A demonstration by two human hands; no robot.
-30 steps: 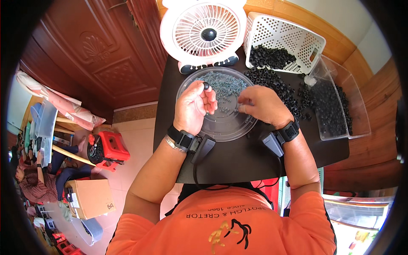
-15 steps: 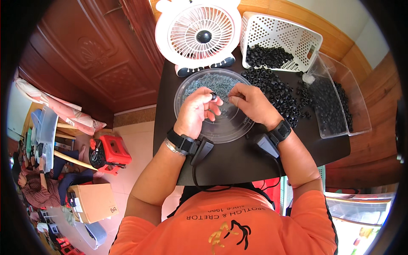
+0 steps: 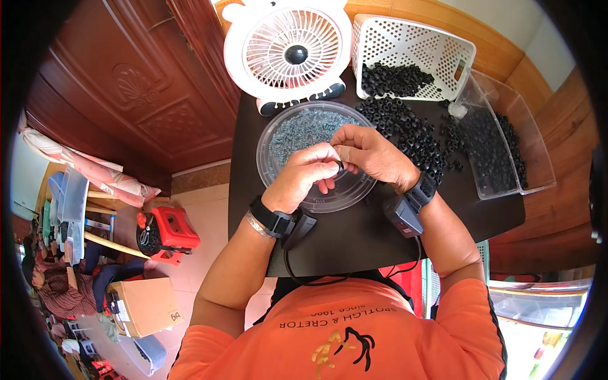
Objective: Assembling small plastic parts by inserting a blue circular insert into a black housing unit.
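You are bringing both hands together over the near right part of a clear round tray (image 3: 288, 136) that is sitting on the dark tabletop (image 3: 354, 234). Your left hand (image 3: 303, 178) and right hand (image 3: 370, 154) are meeting fingertip to fingertip, pinching a small black ring (image 3: 340, 166) between them just above the tray's rim. Whether both hands are gripping it or only one is hard to tell, since the fingers are covering most of it. Small grey-blue parts (image 3: 301, 130) are lying heaped in the far left half of the tray. To the right of your right hand, a loose pile of black rings (image 3: 411, 136) is spreading across the tabletop. Beyond it, at the far edge, a white perforated basket (image 3: 437, 44) is holding more of them, and a clear plastic bin (image 3: 506, 149) is standing at the far right. A white fan (image 3: 288, 54) is facing you just beyond the tray.
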